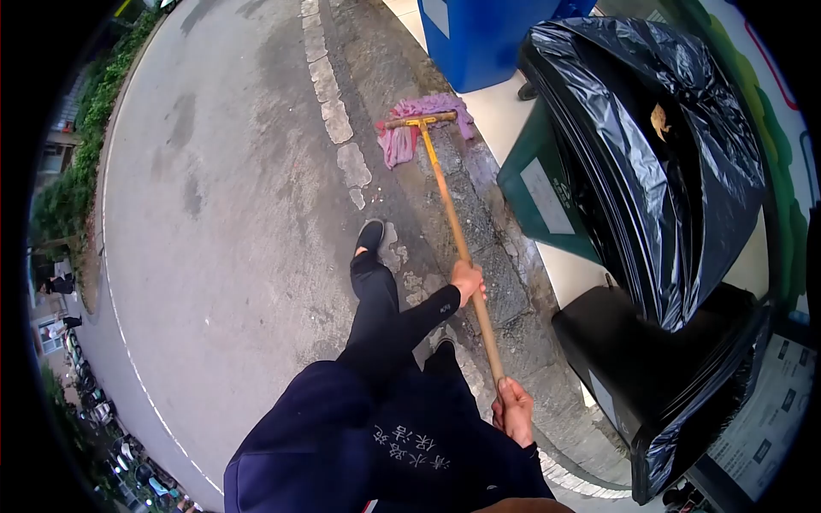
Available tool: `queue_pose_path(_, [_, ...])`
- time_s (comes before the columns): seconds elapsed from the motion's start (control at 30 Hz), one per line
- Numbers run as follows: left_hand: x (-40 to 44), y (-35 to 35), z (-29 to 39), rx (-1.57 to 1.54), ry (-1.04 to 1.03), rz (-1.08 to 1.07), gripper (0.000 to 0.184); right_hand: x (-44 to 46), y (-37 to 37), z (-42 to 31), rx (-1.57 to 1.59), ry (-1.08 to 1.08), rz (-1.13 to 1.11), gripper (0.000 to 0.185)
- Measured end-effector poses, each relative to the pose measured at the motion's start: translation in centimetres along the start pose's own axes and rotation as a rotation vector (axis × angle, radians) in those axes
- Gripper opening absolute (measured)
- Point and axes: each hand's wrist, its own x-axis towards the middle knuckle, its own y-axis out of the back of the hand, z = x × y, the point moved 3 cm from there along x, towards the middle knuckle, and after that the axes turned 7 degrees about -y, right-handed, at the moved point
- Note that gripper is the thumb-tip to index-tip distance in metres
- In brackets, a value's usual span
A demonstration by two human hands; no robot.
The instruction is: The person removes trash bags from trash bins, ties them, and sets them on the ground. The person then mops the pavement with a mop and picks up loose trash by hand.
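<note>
A mop with a pale wooden handle (454,224) stretches away in front of me. Its yellow clamp (423,122) holds pink and purple cloth strands (399,147), which lie on the rough paving beside the bins. Wrapped around the middle of the handle is my left hand (466,282), its dark sleeve coming across from the left. My right hand (514,410) grips the handle near its top end, closer to my body, with the thumb along the wood.
On my right stand a blue bin (470,51), a green bin (530,184) lined with a black bag (637,111), and a black bin (599,333). A dry leaf (659,121) rests on the bag. Grey road (222,214) spreads left, with people and parked two-wheelers beyond.
</note>
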Motion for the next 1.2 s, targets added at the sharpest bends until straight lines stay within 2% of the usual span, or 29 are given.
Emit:
queue_pose_path(0.13, [8.8,2.1,12.8,0.028,-0.073,0.043,0.017,4.6,-9.3,-10.9,0.101,-0.044,-0.092,0.016])
queue_pose_path(0.27, [17.6,7.2,24.4,0.018,-0.134,0.063,0.017,9.4,-20.7,-19.2,0.122,-0.064,-0.033,0.016])
queue_pose_path(0.43, [26.6,12.4,38.1,-0.041,-0.178,0.095,0.012,13.9,-33.9,-31.0,0.074,-0.017,-0.072,0.019])
queue_pose_path(0.53, [32.8,15.4,44.0,-0.031,-0.218,0.086,0.012,16.4,-40.2,-35.7,0.016,0.061,-0.111,0.016])
queue_pose_path(0.6, [34.5,15.7,45.9,-0.052,-0.227,0.111,0.014,16.7,-40.9,-36.5,-0.006,0.084,-0.132,0.016])
queue_pose_path(0.7, [31.7,15.9,42.2,0.124,-0.260,0.185,0.016,16.1,-38.9,-32.0,0.002,0.091,-0.135,0.018])
queue_pose_path(0.77, [25.3,14.6,36.0,0.143,-0.273,0.182,0.018,12.8,-34.3,-25.7,0.007,0.023,-0.026,0.025])
queue_pose_path(0.8, [22.7,14.0,32.0,0.170,-0.262,0.189,0.020,10.4,-31.6,-23.1,-0.005,0.023,-0.067,0.025])
queue_pose_path(0.9, [12.9,11.3,20.9,0.068,-0.121,0.131,0.013,3.7,-23.0,-15.2,-0.058,0.001,-0.014,0.021])
queue_pose_path(0.93, [8.8,10.1,18.6,0.002,-0.020,0.059,0.012,2.2,-19.8,-12.4,-0.144,0.055,0.006,0.019])
queue_pose_path(1.0, [2.3,8.1,12.9,-0.096,0.100,0.051,0.016,-1.8,-14.9,-8.8,-0.401,0.174,0.143,0.015])
queue_pose_path(1.03, [-0.7,7.2,9.9,-0.148,0.184,-0.033,0.014,-2.3,-11.6,-5.4,-0.335,0.188,0.147,0.016])
queue_pose_path(1.07, [-2.2,6.3,5.8,-0.162,0.182,-0.163,0.014,-3.5,-10.0,-3.6,-0.288,0.192,0.185,0.017])
queue_pose_path(1.1, [-4.8,5.4,6.3,-0.139,0.256,-0.026,0.011,-4.0,-7.9,-2.5,-0.316,0.202,0.141,0.019])
queue_pose_path(1.13, [-5.2,5.3,5.6,-0.086,0.314,-0.033,0.009,-1.7,-5.5,0.2,-0.187,-0.028,0.133,0.019])
queue_pose_path(1.2, [-0.8,7.2,2.7,-0.118,0.341,-0.094,0.008,1.1,-5.5,3.4,-0.064,-0.277,0.138,0.020])
